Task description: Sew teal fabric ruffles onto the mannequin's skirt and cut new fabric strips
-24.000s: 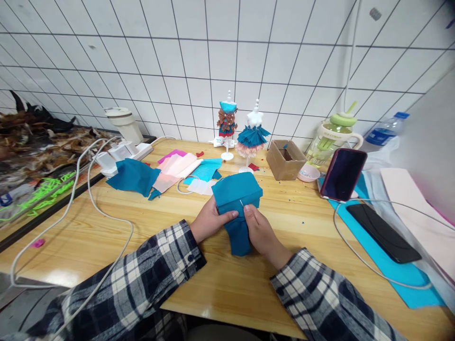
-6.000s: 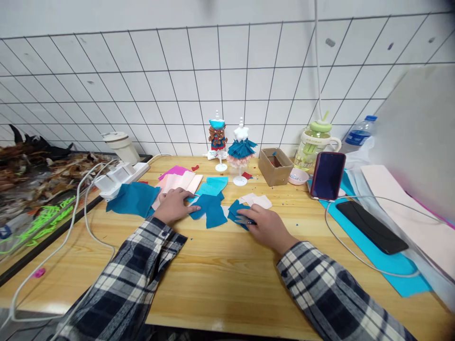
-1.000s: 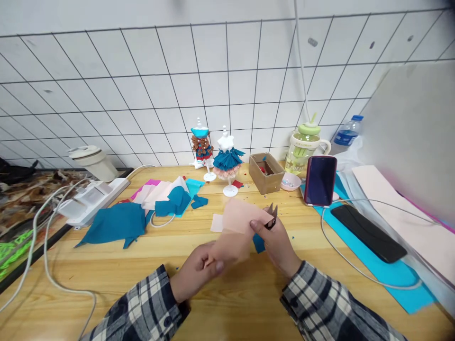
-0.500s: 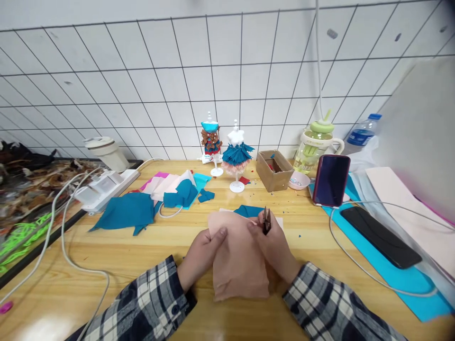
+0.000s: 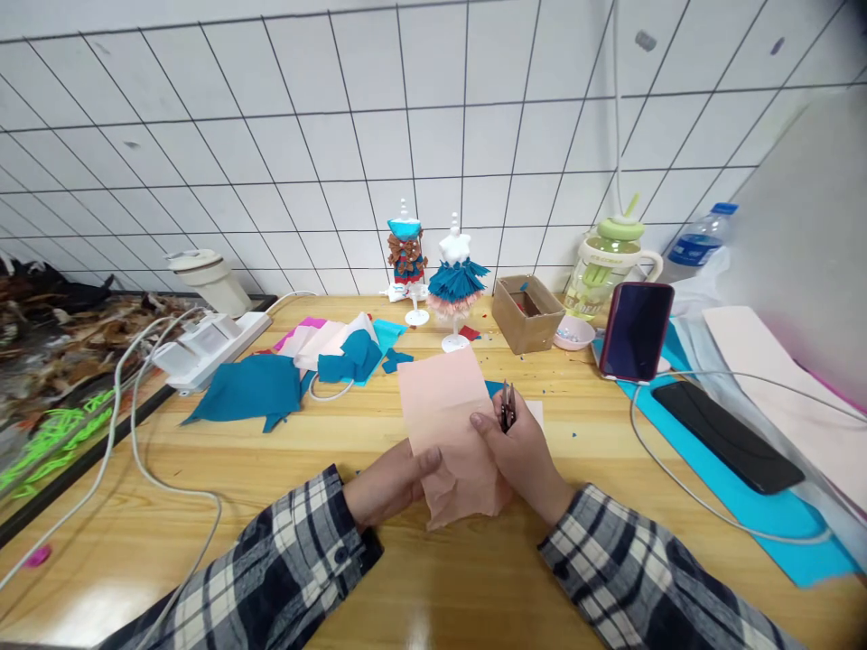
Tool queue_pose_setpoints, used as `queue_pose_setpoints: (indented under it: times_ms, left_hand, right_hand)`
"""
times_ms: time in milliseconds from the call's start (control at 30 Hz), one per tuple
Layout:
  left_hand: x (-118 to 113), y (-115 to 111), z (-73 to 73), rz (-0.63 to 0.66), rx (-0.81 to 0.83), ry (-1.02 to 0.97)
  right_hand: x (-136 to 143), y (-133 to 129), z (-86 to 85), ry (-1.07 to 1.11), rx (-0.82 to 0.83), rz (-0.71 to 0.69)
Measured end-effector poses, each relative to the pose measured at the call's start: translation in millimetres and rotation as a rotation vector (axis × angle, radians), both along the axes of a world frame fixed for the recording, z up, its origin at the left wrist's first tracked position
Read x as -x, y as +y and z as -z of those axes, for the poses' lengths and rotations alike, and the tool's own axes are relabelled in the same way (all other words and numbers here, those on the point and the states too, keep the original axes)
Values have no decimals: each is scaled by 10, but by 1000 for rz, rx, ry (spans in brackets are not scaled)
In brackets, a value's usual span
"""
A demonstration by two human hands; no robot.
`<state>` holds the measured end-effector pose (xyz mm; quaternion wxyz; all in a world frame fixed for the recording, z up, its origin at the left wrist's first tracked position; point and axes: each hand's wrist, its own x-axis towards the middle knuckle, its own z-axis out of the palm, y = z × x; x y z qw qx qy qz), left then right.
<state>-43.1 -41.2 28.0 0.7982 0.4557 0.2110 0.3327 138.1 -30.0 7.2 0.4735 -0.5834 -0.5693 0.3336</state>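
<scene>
A thin pink sheet (image 5: 440,397), paper or cloth, is held up over the table between my hands. My left hand (image 5: 396,478) pinches its lower left side, thumb in front and fingers behind. At the right edge, the thumb of my right hand (image 5: 521,451) presses on the sheet. That same hand keeps small dark snips (image 5: 508,408) in its curled fingers, blades pointing up. Partly hidden behind the sheet and hand lies a teal piece (image 5: 494,388). A small mannequin (image 5: 454,244) in a teal and pink skirt stands beyond, beside a second dressed mannequin (image 5: 405,253).
Teal scraps (image 5: 247,390) and a power strip (image 5: 213,350) lie left. A cardboard box (image 5: 526,316), pink dish (image 5: 574,332), drink jug (image 5: 608,271) and propped phone (image 5: 637,329) stand right. A black phone (image 5: 728,438) rests on blue sheets (image 5: 792,542), with a cable across.
The pink sheet has turned, its top rising further and its lower edge lifting. My left hand has shifted slightly lower along it. The snips stay in my right hand.
</scene>
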Motion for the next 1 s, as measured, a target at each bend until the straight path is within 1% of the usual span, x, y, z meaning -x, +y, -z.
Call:
queue_pose_setpoints:
  times_ms: [67, 133, 200, 267, 333, 367, 433, 500, 567, 600, 633, 700, 733, 800, 900, 933, 1000]
  left_hand:
    - [-20, -28, -39, 48, -71, 85]
    - [-10, -27, -55, 44, -120, 186]
    - [10, -10, -72, 31, -135, 242]
    - [23, 9, -107, 6, -128, 215]
    - [33, 32, -145, -38, -90, 117]
    - [42, 49, -152, -83, -63, 67]
    - [80, 96, -131, -227, -20, 2]
    - [142, 155, -70, -395, -8, -15]
    - [204, 205, -4, -482, -22, -16]
    - [228, 221, 20, -491, -31, -15]
    - [244, 230, 33, -485, -39, -13]
    - [256, 231, 31, -451, -47, 10]
    - [254, 226, 20, -430, -50, 30]
    - [249, 220, -14, -399, -68, 76]
    - [256, 226, -55, -360, -109, 131]
    - [262, 231, -63, -337, -119, 149]
    - [277, 240, -67, -288, -135, 177]
  right_hand:
    - [1, -3, -1, -6, -8, 25]
    - [-8, 2, -4, -17, -16, 23]
    - [-31, 18, -4, -18, -20, 10]
    - [-66, 47, -1, 43, -10, -5]
    - [-103, 79, -2, 174, 14, -18]
    - [-117, 90, -7, 231, 39, -29]
    - [-122, 88, -28, 262, 126, -90]
    - [-87, 39, -61, 241, 283, -219]
    - [-21, -48, -93, 308, 479, -392]
    - [17, -97, -105, 363, 559, -475]
    - [54, -144, -112, 410, 595, -544]
    - [112, -214, -111, 463, 605, -631]
    - [131, -233, -105, 464, 597, -652]
    - [145, -240, -82, 438, 574, -671]
    - [130, -209, -40, 362, 473, -682]
    - [123, -199, -28, 340, 447, -673]
    - [114, -188, -9, 306, 443, -641]
